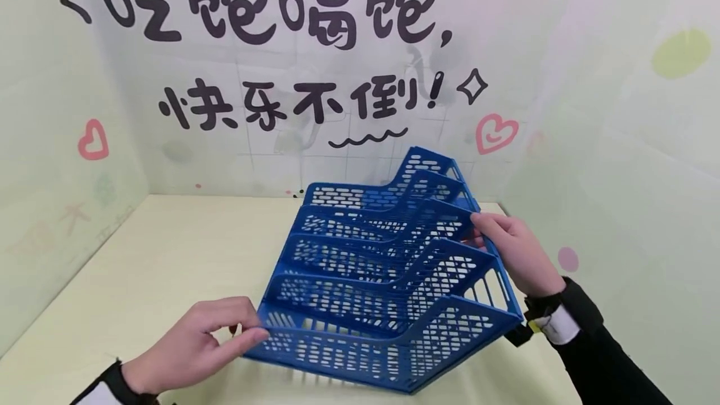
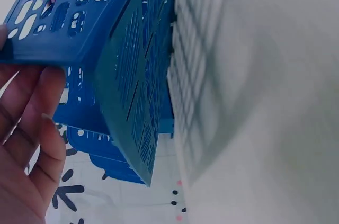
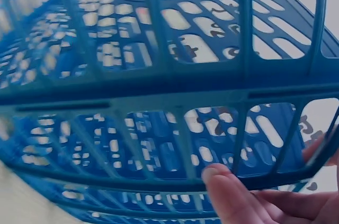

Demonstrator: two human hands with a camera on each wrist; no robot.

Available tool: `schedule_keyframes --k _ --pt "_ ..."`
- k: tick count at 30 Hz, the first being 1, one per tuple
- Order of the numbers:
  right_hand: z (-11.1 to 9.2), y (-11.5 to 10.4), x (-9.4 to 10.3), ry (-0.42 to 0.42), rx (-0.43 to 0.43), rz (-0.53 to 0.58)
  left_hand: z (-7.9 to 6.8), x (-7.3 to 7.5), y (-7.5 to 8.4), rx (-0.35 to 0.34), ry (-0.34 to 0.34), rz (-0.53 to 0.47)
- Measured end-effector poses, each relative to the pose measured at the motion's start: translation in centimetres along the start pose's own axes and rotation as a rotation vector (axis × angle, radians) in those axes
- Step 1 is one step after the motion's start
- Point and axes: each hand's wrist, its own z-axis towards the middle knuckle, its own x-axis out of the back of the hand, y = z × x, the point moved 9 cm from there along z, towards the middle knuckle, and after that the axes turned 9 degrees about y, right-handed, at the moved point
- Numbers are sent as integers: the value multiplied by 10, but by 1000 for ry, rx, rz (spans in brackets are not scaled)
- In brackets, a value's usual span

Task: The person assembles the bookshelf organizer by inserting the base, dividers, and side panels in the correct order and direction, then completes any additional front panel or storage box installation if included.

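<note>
A blue perforated plastic file rack point(image 1: 349, 305) with several upright dividers is held tilted over the table. At its near left corner my left hand point(image 1: 197, 342) pinches the edge between thumb and fingers. In the left wrist view the fingers point(image 2: 39, 97) of that hand lie against the edge of a perforated panel. My right hand point(image 1: 520, 255) grips the slatted right side, about midway along. The right wrist view has the thumb point(image 3: 228, 187) over a bar of the slatted side point(image 3: 159, 91), with other fingers partly hidden behind it. The compartments contain no visible items.
A pale table point(image 1: 185, 249) lies under the rack, which casts a shadow point(image 2: 228, 91) on it. Behind stands a light backdrop point(image 1: 360, 61) with dark printed characters and hearts. Side walls point(image 1: 56, 161) of similar sheeting close in the left and right.
</note>
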Motion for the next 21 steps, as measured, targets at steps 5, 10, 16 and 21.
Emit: schedule_keyframes --k 5,10,16,21 --pt "-17 11 2 25 52 7 11 25 10 -74 103 10" --pt "-32 42 0 13 -34 35 24 52 28 -169 313 -38" --pt "-50 91 -12 -12 -191 66 30 79 27 -189 638 -89" --pt "-56 118 -24 20 -288 53 25 82 1 16 602 -74"
